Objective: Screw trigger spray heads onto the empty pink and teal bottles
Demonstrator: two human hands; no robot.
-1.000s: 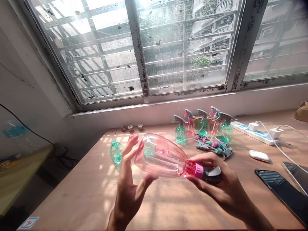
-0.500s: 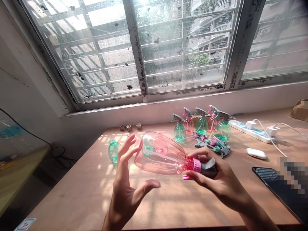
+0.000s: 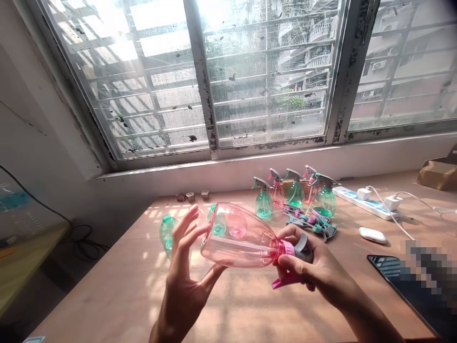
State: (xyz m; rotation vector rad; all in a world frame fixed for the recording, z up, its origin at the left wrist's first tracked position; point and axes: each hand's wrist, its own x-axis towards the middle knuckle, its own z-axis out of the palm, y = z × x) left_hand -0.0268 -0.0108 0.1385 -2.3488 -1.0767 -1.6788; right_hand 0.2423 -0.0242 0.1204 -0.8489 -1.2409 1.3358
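Note:
A clear pink spray bottle (image 3: pixel 239 236) lies on its side in the air above the wooden table (image 3: pixel 117 290). My left hand (image 3: pixel 185 271) cradles its wide base, fingers spread along the bottom and thumb under the body. My right hand (image 3: pixel 307 269) is closed round the grey and pink spray head (image 3: pixel 298 247) at the neck, with the pink trigger sticking out below my fingers. Behind the bottle on the table lie two capless green bottles (image 3: pixel 166 231).
Several assembled green and pink spray bottles (image 3: pixel 294 193) stand at the back, with loose spray heads (image 3: pixel 310 221) before them. A white power strip (image 3: pixel 364 200) with chargers, a white case (image 3: pixel 372 234), a dark phone (image 3: pixel 392 269) and a brown box (image 3: pixel 437 174) lie right.
The bottle has turned about its axis in my hands, so the pink trigger now points down. My left thumb has closed back under the bottle body. The view has tilted slightly.

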